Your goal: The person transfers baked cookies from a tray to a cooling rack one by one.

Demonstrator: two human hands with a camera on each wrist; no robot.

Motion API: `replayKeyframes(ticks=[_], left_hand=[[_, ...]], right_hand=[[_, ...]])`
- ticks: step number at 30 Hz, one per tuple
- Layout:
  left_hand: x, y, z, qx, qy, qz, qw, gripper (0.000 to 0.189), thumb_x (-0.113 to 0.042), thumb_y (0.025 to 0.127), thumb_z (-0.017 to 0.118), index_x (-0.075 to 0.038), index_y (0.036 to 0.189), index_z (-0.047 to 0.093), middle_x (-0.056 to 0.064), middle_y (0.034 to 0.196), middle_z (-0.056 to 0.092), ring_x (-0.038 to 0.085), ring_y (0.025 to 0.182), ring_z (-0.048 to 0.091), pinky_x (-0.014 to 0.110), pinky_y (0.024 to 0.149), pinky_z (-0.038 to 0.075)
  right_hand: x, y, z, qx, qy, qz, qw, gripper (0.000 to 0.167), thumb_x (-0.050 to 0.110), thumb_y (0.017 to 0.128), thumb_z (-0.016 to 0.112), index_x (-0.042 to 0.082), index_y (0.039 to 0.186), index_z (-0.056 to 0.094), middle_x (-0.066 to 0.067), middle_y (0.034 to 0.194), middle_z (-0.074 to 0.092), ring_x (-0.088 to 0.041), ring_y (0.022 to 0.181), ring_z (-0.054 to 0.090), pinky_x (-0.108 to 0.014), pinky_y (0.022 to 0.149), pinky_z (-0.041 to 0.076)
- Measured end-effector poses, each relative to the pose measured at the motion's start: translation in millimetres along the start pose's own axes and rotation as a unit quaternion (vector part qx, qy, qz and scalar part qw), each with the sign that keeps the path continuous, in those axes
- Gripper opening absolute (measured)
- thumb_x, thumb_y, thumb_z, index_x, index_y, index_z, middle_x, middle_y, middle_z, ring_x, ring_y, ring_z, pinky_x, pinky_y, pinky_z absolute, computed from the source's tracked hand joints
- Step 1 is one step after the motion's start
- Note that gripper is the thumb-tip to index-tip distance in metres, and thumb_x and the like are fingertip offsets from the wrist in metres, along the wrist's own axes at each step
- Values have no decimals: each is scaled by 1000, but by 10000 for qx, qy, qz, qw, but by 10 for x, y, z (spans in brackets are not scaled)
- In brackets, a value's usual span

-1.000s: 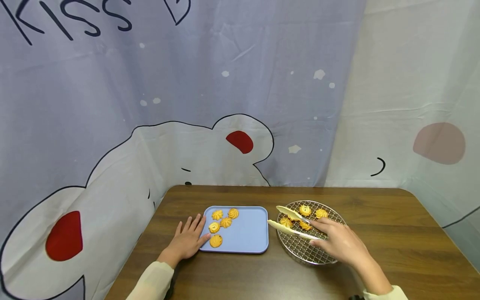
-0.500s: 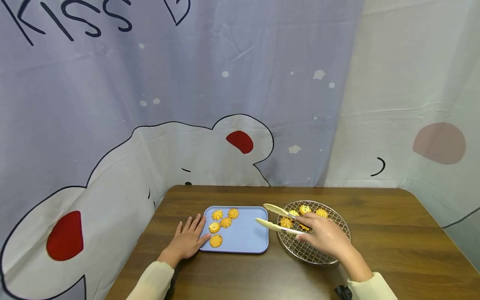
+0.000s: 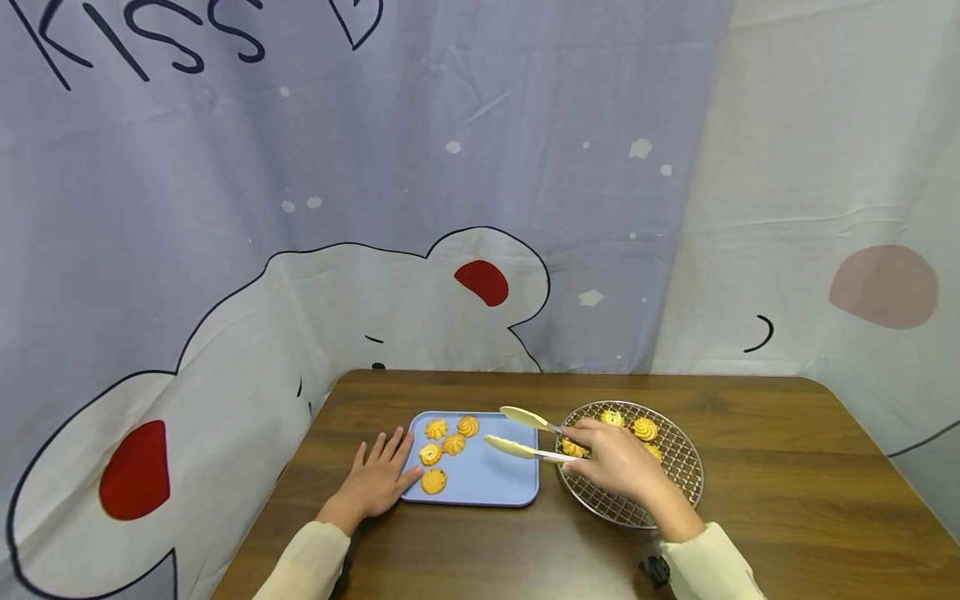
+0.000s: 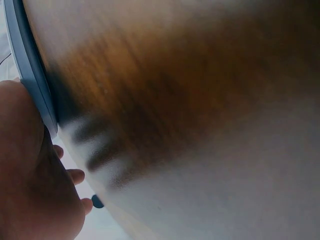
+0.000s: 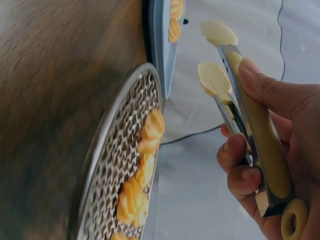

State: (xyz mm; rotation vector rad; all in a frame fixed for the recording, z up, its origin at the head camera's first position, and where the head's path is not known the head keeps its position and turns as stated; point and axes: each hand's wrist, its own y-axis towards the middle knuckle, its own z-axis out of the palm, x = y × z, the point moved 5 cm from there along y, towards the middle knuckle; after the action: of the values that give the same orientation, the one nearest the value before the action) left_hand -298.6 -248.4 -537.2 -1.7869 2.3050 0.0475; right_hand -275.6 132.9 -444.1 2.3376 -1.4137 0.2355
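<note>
My right hand (image 3: 626,460) grips a pair of food tongs (image 3: 513,447) with cream-coloured tips. In the right wrist view, thumb and fingers hold the metal arms, and the tips stand apart with nothing between them. These tips are over the right half of a light blue tray (image 3: 495,487). Several piped butter cookies (image 3: 453,444) lie on the tray's left side. Fingers spread, my left hand (image 3: 375,477) rests at the tray's left edge. Below my right hand is a round wire rack (image 3: 611,504) bearing more cookies (image 3: 645,429), some of them hidden by the hand.
Tray and rack stand side by side on a brown wooden table (image 3: 787,467). Behind it hangs a printed cloth (image 3: 585,167). A black strap piece (image 3: 655,571) shows at my right wrist.
My right hand has carried the tongs left, from over the rack to over the tray, tips apart throughout. The left hand has stayed in place, and the tray's cookies lie as before.
</note>
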Motion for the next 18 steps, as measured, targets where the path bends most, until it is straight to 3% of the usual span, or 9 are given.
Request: replayKeyframes(ticks=[7, 18], left_hand=[[-36, -13, -24, -30, 63, -11, 10000, 72, -55, 107, 37, -12, 163, 21, 14, 169, 16, 45, 153, 13, 68, 118, 5], [-22, -4, -20, -4, -9, -2, 10000, 74, -56, 106, 37, -11, 163, 23, 16, 168, 18, 47, 153, 14, 69, 118, 5]], right_hand=[[93, 151, 116, 98, -79, -190, 9997, 56, 38, 83, 83, 15, 133, 69, 3, 115, 69, -15, 89, 67, -37, 75, 55], [120, 363, 290, 300, 25, -216, 9993, 53, 34, 82, 85, 13, 130, 71, 4, 110, 69, -16, 89, 65, -41, 79, 55]])
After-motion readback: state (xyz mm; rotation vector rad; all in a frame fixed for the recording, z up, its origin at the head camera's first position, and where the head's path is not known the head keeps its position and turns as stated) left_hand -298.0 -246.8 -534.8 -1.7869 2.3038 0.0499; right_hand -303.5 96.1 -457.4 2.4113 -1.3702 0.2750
